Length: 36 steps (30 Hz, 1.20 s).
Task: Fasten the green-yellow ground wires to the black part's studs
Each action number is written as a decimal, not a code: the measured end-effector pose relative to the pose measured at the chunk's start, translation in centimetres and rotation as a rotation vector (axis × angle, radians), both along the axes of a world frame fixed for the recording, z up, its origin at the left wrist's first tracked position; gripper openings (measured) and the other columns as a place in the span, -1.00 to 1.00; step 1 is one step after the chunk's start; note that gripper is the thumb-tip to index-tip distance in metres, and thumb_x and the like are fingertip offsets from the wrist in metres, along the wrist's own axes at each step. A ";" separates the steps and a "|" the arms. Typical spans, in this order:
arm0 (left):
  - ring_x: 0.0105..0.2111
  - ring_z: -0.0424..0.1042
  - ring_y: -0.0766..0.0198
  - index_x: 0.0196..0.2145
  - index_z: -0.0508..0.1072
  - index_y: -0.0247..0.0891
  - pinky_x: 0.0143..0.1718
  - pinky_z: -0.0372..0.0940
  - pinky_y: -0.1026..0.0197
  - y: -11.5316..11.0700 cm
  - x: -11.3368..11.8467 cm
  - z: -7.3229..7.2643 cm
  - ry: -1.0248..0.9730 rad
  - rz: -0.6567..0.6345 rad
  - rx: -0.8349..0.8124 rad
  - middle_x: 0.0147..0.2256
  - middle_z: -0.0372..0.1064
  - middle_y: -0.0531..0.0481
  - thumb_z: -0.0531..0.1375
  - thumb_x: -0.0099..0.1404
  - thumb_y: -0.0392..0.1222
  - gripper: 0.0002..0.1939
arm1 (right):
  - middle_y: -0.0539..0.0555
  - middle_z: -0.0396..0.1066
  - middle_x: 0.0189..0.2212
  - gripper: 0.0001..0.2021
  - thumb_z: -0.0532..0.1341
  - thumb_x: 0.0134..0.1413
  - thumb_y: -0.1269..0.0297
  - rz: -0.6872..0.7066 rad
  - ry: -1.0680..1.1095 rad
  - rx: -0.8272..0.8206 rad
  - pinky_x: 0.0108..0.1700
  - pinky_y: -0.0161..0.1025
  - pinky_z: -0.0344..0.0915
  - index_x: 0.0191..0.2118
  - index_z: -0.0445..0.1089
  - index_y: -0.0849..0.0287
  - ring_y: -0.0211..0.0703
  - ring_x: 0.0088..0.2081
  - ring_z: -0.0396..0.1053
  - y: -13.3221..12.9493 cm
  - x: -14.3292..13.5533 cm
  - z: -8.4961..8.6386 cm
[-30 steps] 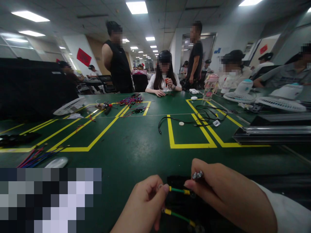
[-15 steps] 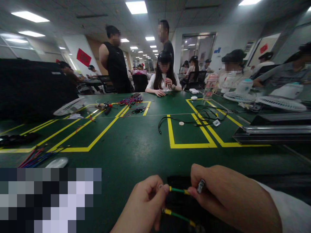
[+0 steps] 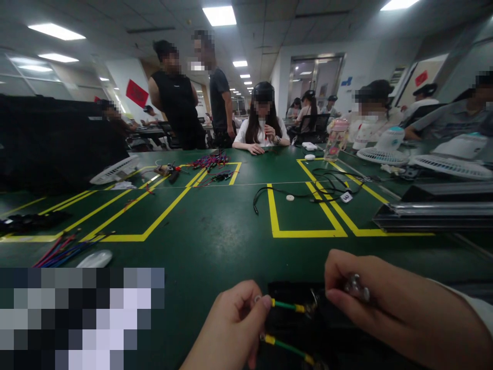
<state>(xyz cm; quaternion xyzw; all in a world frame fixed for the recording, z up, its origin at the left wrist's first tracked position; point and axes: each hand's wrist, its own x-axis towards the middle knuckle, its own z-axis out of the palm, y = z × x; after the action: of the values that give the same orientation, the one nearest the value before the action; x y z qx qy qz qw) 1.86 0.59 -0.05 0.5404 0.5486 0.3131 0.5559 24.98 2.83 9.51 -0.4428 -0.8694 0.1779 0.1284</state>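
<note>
My left hand point(image 3: 234, 321) is closed, its thumb and finger pinching the ring-terminal end of a short green wire point(image 3: 287, 304) with yellow ends. The wire's other end lies by a small metal fitting point(image 3: 311, 304) on a black piece point(image 3: 285, 290) at the bottom of the view. Below it runs a second green wire point(image 3: 288, 347) with yellow ends, its near terminal just under my left fingers. To the right, my right hand point(image 3: 389, 308) is curled shut around a shiny metal piece point(image 3: 357, 288), whose kind I cannot make out. Its fingertips are apart from the wire.
Red and blue wires point(image 3: 57, 249) and a white mouse-like object point(image 3: 94, 259) lie at left. Yellow tape marks the green table point(image 3: 215, 226). A black cable point(image 3: 265, 190) and metal-edged rails point(image 3: 435, 208) are at right. A person point(image 3: 264, 121) sits opposite; fans point(image 3: 383, 149) stand beyond.
My right hand has let go of the upper green wire's far end and moved right, still closed on the metal piece. My left hand keeps its pinch. A standing person behind has moved left.
</note>
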 end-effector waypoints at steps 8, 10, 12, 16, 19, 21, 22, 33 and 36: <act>-0.81 0.11 0.49 -0.53 0.20 -0.19 -0.79 -0.11 0.45 0.0 -0.2 -0.4 -0.005 0.000 -0.011 -0.72 0.13 0.27 0.06 0.35 -0.02 -0.67 | -0.11 0.33 -0.55 -0.87 0.04 0.14 0.39 0.040 -0.033 -0.063 -0.52 -0.30 0.12 -0.40 0.23 0.05 -0.21 -0.57 0.26 -0.2 -0.1 -0.9; -0.81 0.10 0.50 -0.53 0.20 -0.19 -0.79 -0.11 0.45 0.0 -0.1 -0.2 -0.001 0.000 -0.012 -0.72 0.13 0.27 0.06 0.34 -0.02 -0.67 | -0.11 0.35 -0.54 -0.87 0.04 0.14 0.40 0.036 -0.046 -0.062 -0.52 -0.30 0.12 -0.39 0.23 0.05 -0.20 -0.56 0.27 -0.2 -0.1 -1.0; -0.81 0.09 0.50 -0.54 0.20 -0.19 -0.79 -0.11 0.45 -0.1 0.0 -0.1 0.007 0.007 -0.010 -0.72 0.14 0.27 0.06 0.33 -0.03 -0.68 | -0.11 0.36 -0.53 -0.87 0.05 0.14 0.40 0.030 -0.064 -0.055 -0.51 -0.30 0.12 -0.39 0.23 0.04 -0.20 -0.56 0.28 -0.2 -0.2 -1.1; -0.81 0.11 0.49 -0.54 0.20 -0.19 -0.80 -0.11 0.45 -0.1 0.1 -0.2 0.005 0.003 0.002 -0.71 0.16 0.27 0.06 0.32 -0.03 -0.69 | -0.10 0.38 -0.52 -0.88 0.04 0.17 0.37 0.025 -0.091 -0.053 -0.49 -0.28 0.12 -0.37 0.23 0.03 -0.17 -0.52 0.33 -0.4 -0.2 -1.2; -0.81 0.11 0.49 -0.54 0.20 -0.19 -0.80 -0.11 0.45 0.0 0.0 -0.4 -0.005 -0.003 0.004 -0.72 0.13 0.28 0.06 0.33 -0.04 -0.69 | -0.10 0.38 -0.52 -0.88 0.03 0.18 0.36 0.045 -0.101 -0.047 -0.49 -0.28 0.11 -0.37 0.23 0.03 -0.15 -0.51 0.33 -0.5 0.0 -1.2; -0.81 0.11 0.50 -0.54 0.20 -0.19 -0.80 -0.11 0.45 0.0 -0.1 -0.4 -0.010 -0.002 0.002 -0.71 0.15 0.27 0.07 0.33 -0.03 -0.68 | -0.11 0.38 -0.51 -0.87 0.03 0.18 0.36 0.060 -0.102 -0.027 -0.49 -0.28 0.10 -0.37 0.23 0.02 -0.15 -0.50 0.33 -0.5 0.1 -1.1; -0.81 0.11 0.51 -0.53 0.20 -0.20 -0.80 -0.11 0.46 0.0 -0.1 -0.4 -0.016 0.000 0.002 -0.70 0.17 0.27 0.07 0.34 -0.03 -0.68 | -0.11 0.38 -0.51 -0.87 0.02 0.18 0.36 0.071 -0.103 -0.016 -0.48 -0.29 0.10 -0.37 0.23 0.02 -0.15 -0.50 0.33 -0.5 0.1 -1.1; -0.82 0.10 0.52 -0.54 0.20 -0.21 -0.80 -0.12 0.47 0.0 0.1 -0.2 -0.044 0.008 -0.011 -0.71 0.16 0.28 0.07 0.32 -0.05 -0.68 | -0.10 0.40 -0.45 -0.87 0.09 0.11 0.44 0.192 -0.146 -0.006 -0.45 -0.28 0.11 -0.36 0.24 0.03 -0.16 -0.45 0.33 -0.1 0.2 -0.3; -0.82 0.10 0.52 -0.55 0.21 -0.21 -0.79 -0.11 0.47 0.0 0.1 -0.2 -0.026 0.005 -0.003 -0.71 0.15 0.28 0.07 0.32 -0.04 -0.67 | -0.08 0.41 -0.42 -0.90 0.11 0.13 0.42 0.218 -0.144 -0.006 -0.39 -0.25 0.16 -0.33 0.27 0.04 -0.14 -0.40 0.35 0.0 0.4 -0.4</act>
<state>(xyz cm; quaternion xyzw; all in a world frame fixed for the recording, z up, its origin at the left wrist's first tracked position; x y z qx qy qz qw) 1.95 0.57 -0.29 0.5340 0.5432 0.3207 0.5630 25.36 2.80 9.09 -0.3578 -0.9187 0.1611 0.0444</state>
